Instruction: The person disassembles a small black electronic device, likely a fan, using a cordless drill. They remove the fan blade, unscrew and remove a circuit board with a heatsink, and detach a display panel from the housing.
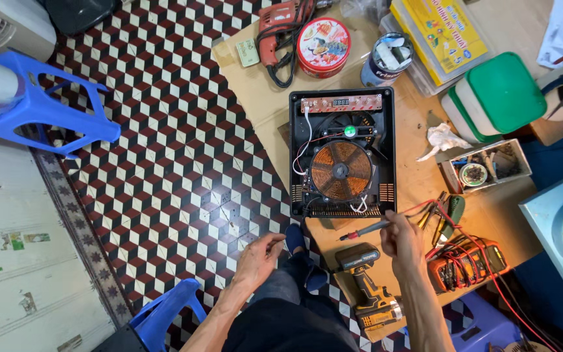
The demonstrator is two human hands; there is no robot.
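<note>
Right hand (400, 240) clamped on red-tipped probe (366, 230) at cardboard sheet's (255, 85) near edge; left hand (259, 257) loose, empty over patterned tile floor (177, 163); opened black induction cooker (342, 153) mid-sheet.

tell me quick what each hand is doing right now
Left hand: loosely curled over the knee, holding nothing.
Right hand: closed on a red-tipped probe, pointing toward the opened induction cooker.

Glossy copper coil (341, 171), matt cardboard (255, 91), plastic stool (47, 104)

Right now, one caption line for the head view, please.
Right hand holds a red probe by an opened induction cooker; left hand empty.
</note>
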